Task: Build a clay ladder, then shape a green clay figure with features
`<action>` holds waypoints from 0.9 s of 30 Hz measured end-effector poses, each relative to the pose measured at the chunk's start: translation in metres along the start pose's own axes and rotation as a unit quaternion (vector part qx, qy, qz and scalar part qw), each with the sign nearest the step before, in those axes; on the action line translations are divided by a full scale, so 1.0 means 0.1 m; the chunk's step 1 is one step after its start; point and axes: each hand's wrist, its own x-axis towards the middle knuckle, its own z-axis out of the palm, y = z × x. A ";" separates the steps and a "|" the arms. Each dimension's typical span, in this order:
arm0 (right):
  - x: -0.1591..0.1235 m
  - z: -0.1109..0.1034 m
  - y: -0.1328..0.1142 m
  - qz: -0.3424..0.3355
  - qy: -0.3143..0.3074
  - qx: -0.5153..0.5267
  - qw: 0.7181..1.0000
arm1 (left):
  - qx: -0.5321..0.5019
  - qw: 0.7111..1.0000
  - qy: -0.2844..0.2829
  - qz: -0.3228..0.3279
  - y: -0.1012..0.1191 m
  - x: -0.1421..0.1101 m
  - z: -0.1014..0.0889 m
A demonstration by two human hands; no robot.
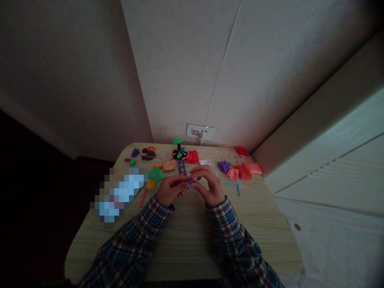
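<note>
Your left hand [168, 189] and right hand [210, 186] pinch a purple piece [190, 181] between nearly closed fingertips, toward the table's [186, 244] far edge.

The purple piece [190, 181] looks matt, the table [184, 236] smooth wood.

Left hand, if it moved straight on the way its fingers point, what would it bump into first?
Past the small purple piece it holds, the left hand would likely meet the right hand first, though depth is hard to judge.
</note>
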 end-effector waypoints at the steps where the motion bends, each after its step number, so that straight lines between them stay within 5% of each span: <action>1: 0.00 0.00 0.00 0.001 0.006 0.002 1.000 | -0.001 1.000 0.000 0.005 0.00 0.00 -0.01; 9: 0.01 0.01 0.04 0.008 -0.006 0.011 1.000 | -0.018 0.996 0.031 0.081 0.09 0.01 -0.05; 27: -0.02 0.05 0.12 0.052 -0.025 0.077 0.995 | -0.008 0.996 0.006 0.088 0.14 0.02 -0.01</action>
